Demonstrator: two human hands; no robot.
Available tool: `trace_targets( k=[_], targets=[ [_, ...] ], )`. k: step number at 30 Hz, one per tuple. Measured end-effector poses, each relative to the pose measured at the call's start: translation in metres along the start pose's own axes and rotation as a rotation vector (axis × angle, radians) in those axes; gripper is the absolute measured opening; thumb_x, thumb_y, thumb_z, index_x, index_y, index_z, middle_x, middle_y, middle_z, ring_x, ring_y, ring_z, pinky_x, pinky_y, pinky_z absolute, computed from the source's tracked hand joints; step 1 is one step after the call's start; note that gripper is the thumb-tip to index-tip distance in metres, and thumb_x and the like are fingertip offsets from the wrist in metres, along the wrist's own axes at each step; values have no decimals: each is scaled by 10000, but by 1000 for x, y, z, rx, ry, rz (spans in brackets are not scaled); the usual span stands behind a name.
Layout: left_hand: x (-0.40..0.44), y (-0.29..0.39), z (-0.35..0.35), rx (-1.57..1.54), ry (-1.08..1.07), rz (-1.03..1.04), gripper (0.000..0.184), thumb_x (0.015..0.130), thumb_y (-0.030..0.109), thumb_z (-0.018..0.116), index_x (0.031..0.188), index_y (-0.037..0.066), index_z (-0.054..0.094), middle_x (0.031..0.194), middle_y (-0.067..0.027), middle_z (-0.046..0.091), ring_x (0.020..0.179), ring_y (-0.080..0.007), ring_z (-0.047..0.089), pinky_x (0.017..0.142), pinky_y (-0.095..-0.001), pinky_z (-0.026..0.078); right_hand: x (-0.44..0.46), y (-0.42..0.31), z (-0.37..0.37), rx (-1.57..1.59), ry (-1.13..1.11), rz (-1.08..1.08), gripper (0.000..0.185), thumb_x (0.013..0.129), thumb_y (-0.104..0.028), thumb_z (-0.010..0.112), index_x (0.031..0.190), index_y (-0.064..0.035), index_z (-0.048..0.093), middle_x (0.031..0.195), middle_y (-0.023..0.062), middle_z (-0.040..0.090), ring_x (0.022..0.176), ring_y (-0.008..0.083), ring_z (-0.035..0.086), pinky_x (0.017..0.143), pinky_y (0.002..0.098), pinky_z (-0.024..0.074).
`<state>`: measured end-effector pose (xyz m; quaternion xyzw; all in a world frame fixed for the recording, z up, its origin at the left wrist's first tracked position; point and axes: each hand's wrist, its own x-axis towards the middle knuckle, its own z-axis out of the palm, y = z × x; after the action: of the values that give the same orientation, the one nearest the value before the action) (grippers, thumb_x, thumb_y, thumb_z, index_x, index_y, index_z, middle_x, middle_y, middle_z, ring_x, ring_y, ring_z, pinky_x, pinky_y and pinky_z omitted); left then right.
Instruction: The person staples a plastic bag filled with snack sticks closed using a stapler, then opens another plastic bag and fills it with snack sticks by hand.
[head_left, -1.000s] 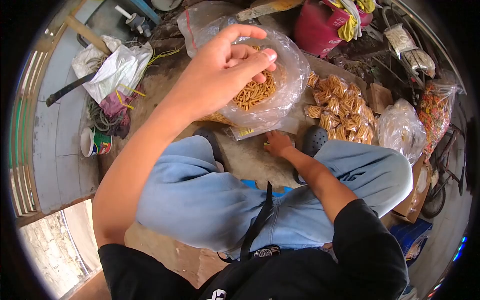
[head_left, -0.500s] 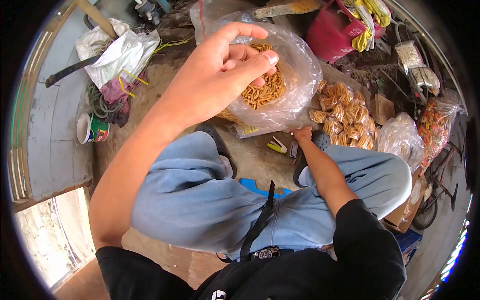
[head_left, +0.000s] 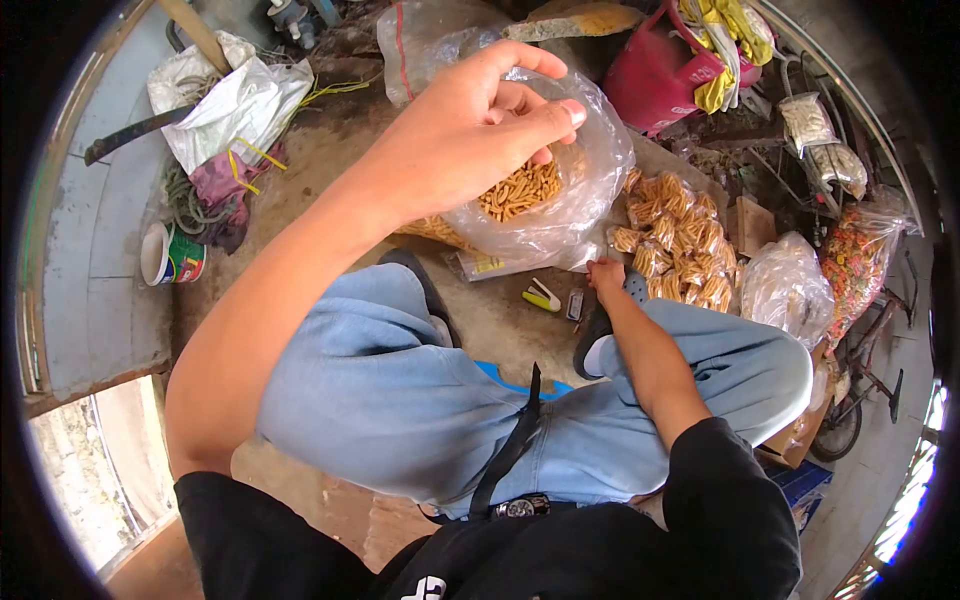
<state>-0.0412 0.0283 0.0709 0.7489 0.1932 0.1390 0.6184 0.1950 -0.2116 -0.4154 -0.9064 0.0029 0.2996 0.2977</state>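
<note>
My left hand (head_left: pixel 505 120) is raised over a large clear plastic bag (head_left: pixel 600 150). Its fingers are loosely curled, the thumb stands apart from the index finger, and I see nothing in it. Brown stick-shaped snacks (head_left: pixel 522 192) fill the bag, partly hidden behind this hand. Down by my right shoe, my right hand (head_left: pixel 604 274) has its fingers closed close to the bag's lower edge; what they hold is too small to make out. A green and white stapler (head_left: pixel 541 295) and a small box (head_left: pixel 574 305) lie on the floor left of that hand.
Filled snack packets (head_left: pixel 680 240) are heaped at the right, beside a crumpled clear bag (head_left: pixel 788 285) and a bag of colourful pieces (head_left: pixel 858 250). A maroon tub (head_left: pixel 655 75) stands at the back. White sacking (head_left: pixel 235 110) and a small bucket (head_left: pixel 172 255) are at the left.
My left hand has shifted slightly right over the bag, its fingers similarly curled. My right hand stays beside the shoe; the whole view has moved a little.
</note>
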Motion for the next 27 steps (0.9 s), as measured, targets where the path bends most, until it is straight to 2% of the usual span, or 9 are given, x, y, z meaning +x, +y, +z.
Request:
trace_targets(
  k=[4,7,9,13,15,16,18,20,27],
  targets=[
    [7,-3,6,-23,-47,37,387,927,228,589,1253,57,470,961,-90,656,828,-107,591,780,-248,473,-27,-19,-12,142,41,45,128,780,-184,714,843,-79,674,696,54,650,518,124,611,415,287,502],
    [12,-3,11,-3,-57,45,389,920,229,600,1245,59,472,956,-86,656,821,-105,590,771,-249,472,-21,-13,-15,-70,7,-13,148,787,-218,696,862,-90,694,694,61,658,535,151,626,438,307,510],
    [14,-3,13,16,-57,51,390,918,232,604,1243,60,471,954,-82,656,816,-103,589,762,-247,469,-22,-11,-14,-182,58,-178,198,760,-276,668,828,-92,697,816,153,686,770,303,679,709,399,538],
    [19,-5,15,15,-82,51,398,912,246,611,1234,61,469,945,-58,657,806,-94,590,704,-236,449,-35,-34,-37,-290,136,-315,210,759,-283,640,837,-98,703,851,184,678,868,348,654,779,416,521],
    [20,-6,14,15,-85,50,401,911,251,613,1232,60,468,940,-50,656,803,-92,591,686,-232,440,-26,-53,-63,-282,19,-379,210,754,-272,644,841,-91,703,827,181,679,841,322,665,757,399,524],
    [20,-6,14,37,-82,39,400,912,253,612,1231,59,468,936,-48,656,802,-93,592,676,-231,437,-14,-64,-79,-224,-146,-333,221,749,-272,651,854,-84,700,724,133,667,746,250,666,681,378,525],
    [23,-9,15,54,-81,39,399,912,255,611,1229,58,468,932,-46,655,801,-93,593,667,-230,434,-5,-103,-122,-225,-421,-251,255,752,-285,663,908,-85,690,710,70,640,683,179,614,593,344,502],
    [27,-14,15,65,-91,37,400,909,251,617,1224,53,470,927,-48,655,802,-95,595,684,-235,448,-12,-143,-161,-275,-514,-309,182,806,-247,627,877,-81,650,699,9,583,608,117,542,460,279,444],
    [43,-19,22,53,-90,15,428,877,260,659,1206,45,490,966,-58,653,838,-111,605,768,-274,485,-89,-300,-277,-404,-666,-474,140,850,-216,585,855,-90,644,752,-12,578,678,77,542,530,233,424]
  ],
)
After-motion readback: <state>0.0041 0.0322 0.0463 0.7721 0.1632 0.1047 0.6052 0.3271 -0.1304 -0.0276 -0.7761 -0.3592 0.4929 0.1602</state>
